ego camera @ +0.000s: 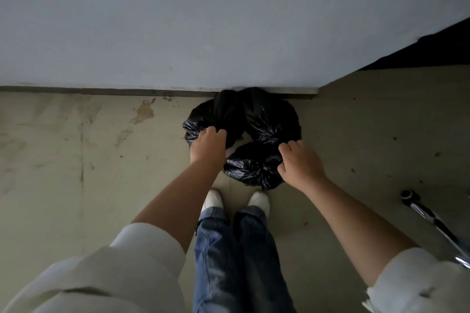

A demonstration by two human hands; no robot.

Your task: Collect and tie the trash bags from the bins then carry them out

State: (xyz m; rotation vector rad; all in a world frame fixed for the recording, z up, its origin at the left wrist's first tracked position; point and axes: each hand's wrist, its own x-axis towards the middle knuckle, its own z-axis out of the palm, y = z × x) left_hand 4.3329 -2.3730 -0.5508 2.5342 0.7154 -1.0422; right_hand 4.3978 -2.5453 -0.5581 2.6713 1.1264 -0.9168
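Observation:
Three tied black trash bags sit on the floor against the wall's base. My left hand [209, 146] grips the left bag [203, 119], fingers curled into its plastic. A second bag [272, 119] stands behind on the right, its knot facing me. The nearest bag [250, 169] lies just ahead of my shoes, and my right hand [298, 160] has its fingers curled at that bag's top right edge, by the knot.
A pale wall [229, 33] rises straight ahead, with a dark opening [437, 48] at the right corner. The stained concrete floor [89, 160] spreads to the left. A chrome chair leg with a caster [409, 197] juts in at the right. My white shoes [213, 199] stand close behind the bags.

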